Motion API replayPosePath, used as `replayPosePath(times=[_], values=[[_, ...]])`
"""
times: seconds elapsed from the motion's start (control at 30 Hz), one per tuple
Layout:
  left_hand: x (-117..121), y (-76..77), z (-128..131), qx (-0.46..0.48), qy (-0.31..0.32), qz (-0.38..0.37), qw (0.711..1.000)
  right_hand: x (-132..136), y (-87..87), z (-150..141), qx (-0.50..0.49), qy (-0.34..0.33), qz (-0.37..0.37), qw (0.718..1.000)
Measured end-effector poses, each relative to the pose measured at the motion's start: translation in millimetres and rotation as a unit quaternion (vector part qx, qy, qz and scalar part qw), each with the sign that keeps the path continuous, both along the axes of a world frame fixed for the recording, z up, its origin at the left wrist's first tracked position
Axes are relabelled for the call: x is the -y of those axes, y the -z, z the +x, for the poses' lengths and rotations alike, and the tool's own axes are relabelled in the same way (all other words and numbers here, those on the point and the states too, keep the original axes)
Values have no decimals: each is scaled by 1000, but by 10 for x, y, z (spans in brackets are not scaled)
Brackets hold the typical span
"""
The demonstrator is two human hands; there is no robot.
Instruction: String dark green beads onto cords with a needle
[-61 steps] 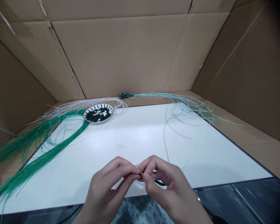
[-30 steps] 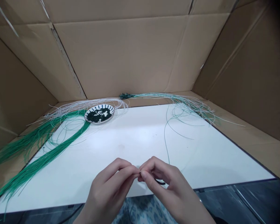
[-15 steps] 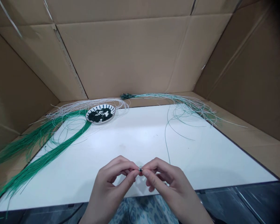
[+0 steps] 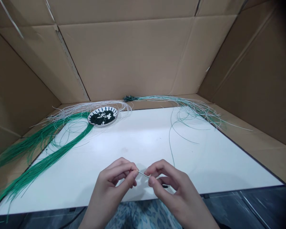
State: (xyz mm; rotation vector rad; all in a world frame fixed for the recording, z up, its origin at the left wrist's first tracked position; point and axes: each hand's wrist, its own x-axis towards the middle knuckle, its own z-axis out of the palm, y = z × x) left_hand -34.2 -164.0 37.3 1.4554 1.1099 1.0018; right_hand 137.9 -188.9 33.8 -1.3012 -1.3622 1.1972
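Note:
Just above the front edge of the white board, my left hand (image 4: 116,182) pinches one end of a thin pale strand (image 4: 143,173) between thumb and forefinger. The strand runs slanting down to the right, to the fingertips of my right hand (image 4: 169,183), which close on it with thumb and forefinger. Below the right forefinger a small dark piece (image 4: 165,186) shows, partly hidden by the fingers; whether it is joined to the strand I cannot tell. A thin green strand (image 4: 171,149) lies behind the right hand.
A patterned plate (image 4: 90,122) with many small dark pieces sits at the back left of the white board (image 4: 133,136). Green strands (image 4: 54,157) and white strands (image 4: 85,106) lie left. Dark-ended strands (image 4: 157,98) stretch along the back. Cardboard walls (image 4: 124,57) surround the board.
My hands have drawn slightly apart, and a short length of pale strand now shows between them. The dark piece that was between the fingertips is no longer there; one shows under the right fingers.

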Motion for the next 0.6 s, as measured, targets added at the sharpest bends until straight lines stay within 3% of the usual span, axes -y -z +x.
replayPosePath(times=[0.33,0.53,0.6], values=[[24,44,11,103,-18,27,994,24,-70,-71,-70,1,-19,997],[52,11,42,156,-56,-66,984,29,-128,-87,-76,-16,-33,996],[63,-28,63,169,-58,-67,982,33,-168,-99,-85,-8,-44,995]])
